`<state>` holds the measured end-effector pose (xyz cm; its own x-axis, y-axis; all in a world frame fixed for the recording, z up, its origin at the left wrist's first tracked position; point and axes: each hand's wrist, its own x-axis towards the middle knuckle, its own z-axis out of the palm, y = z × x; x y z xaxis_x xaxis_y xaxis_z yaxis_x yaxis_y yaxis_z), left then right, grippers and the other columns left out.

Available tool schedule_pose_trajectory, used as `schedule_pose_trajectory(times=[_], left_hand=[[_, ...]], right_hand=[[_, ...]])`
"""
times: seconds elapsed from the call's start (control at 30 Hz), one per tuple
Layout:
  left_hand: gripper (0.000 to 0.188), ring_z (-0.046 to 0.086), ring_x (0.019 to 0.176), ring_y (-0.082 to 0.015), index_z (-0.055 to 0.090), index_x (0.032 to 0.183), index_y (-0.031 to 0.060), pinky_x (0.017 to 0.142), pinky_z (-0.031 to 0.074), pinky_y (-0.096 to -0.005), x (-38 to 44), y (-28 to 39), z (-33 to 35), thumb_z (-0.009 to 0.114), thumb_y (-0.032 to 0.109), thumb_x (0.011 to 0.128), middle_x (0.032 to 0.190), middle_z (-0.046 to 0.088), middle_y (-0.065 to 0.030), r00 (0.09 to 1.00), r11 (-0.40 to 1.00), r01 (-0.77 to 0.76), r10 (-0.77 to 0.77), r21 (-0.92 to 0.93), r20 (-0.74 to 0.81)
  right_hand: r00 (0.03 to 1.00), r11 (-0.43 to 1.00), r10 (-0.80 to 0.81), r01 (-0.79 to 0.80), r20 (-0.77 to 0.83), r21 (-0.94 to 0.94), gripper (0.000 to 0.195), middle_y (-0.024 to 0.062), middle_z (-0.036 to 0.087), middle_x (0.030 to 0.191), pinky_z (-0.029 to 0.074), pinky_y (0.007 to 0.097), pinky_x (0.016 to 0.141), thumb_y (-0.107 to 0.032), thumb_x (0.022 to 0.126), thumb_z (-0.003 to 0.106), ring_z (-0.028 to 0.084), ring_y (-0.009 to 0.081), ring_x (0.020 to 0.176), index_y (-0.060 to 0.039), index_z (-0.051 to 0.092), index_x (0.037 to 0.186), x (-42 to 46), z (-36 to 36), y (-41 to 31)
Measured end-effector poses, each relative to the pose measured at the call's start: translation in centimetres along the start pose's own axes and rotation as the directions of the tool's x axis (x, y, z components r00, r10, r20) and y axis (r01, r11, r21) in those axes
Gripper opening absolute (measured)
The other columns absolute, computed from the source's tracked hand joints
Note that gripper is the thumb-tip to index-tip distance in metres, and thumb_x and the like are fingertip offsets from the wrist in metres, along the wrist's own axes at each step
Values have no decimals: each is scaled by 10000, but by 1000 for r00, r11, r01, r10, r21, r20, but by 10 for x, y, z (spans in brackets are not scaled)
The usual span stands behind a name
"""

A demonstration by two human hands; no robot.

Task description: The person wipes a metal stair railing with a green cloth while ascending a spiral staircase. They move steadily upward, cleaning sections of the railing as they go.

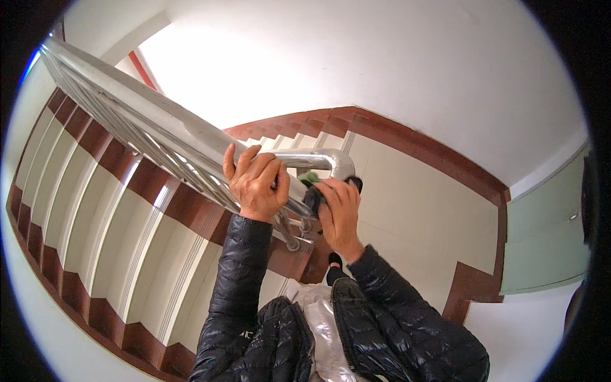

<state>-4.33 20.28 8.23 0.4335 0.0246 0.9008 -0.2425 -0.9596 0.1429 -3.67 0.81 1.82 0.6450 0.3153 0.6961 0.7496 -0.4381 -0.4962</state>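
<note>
A thick metal stair handrail [203, 131] runs from the upper left down to a bend in front of me. My left hand [260, 184] lies over its near end, back of the hand up and fingers curled around the rail; its palm is hidden. Close by, my right hand [341, 207] holds a dark cloth [313, 199] against the rail's lower end. A green piece [309, 178] shows above the dark cloth, and I cannot tell whether it is part of it. Just beyond, the rail's curved elbow [341, 162] turns down behind my right fingers.
Light steps [138, 210] with brown edging lie to the left beside metal balusters [157, 153]. Another flight [296, 139] begins beyond the railing. A tiled landing [420, 200] spreads to the right, with a pale green door [544, 229]. My dark shoe [335, 259] stands below the hands.
</note>
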Motion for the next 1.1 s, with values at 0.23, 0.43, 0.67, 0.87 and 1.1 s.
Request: schedule_pose_trajectory(times=[0.23, 0.43, 0.67, 0.87, 1.1], left_hand=[[159, 677, 1064, -283, 772, 826, 60, 1205, 279, -531, -3, -4, -4, 669, 164, 887, 905, 758, -71, 1000, 999, -5, 5, -44, -12], [287, 583, 1310, -319, 660, 1226, 48, 1253, 209, -554, -6, -7, -11, 496, 213, 1059, 1315, 664, -140, 984, 888, 133, -171, -440, -47], [346, 494, 1406, -349, 633, 1290, 36, 1155, 398, -484, -67, -2, -54, 600, -4, 948, 1441, 569, -161, 925, 828, 343, -379, -444, 8], [193, 648, 1024, -190, 661, 1115, 3, 888, 535, -323, -90, -19, -71, 622, -64, 938, 1153, 622, -94, 813, 763, 522, -580, -381, -47], [214, 663, 939, -176, 644, 1141, -12, 848, 537, -313, -87, -30, -63, 627, -61, 933, 1032, 664, -90, 773, 708, 580, -634, -402, -1]], right_hand=[[981, 977, -156, 170, 114, -127, 724, 178, 462, 1482, 339, 543, 1104, -130, 830, 756, 492, 372, 1296, -149, 502, 1508, 4, 10, -33], [901, 987, 23, -88, 432, 131, 675, 229, 491, 1409, 493, 492, 956, -151, 931, 643, 544, 388, 1217, -127, 410, 1564, 77, 24, -36], [899, 754, -422, 419, 117, -506, 655, 245, 394, 1528, 451, 554, 1031, -176, 927, 653, 503, 436, 1285, -200, 458, 1552, 37, 49, -49], [865, 703, -481, 477, 141, -528, 618, 259, 370, 1558, 426, 605, 1066, -151, 879, 676, 456, 480, 1329, -188, 550, 1482, 85, 80, -89], [819, 597, -535, 540, 208, -593, 622, 246, 294, 1613, 442, 668, 1033, -202, 935, 670, 410, 496, 1376, -240, 502, 1533, 165, 143, -127]])
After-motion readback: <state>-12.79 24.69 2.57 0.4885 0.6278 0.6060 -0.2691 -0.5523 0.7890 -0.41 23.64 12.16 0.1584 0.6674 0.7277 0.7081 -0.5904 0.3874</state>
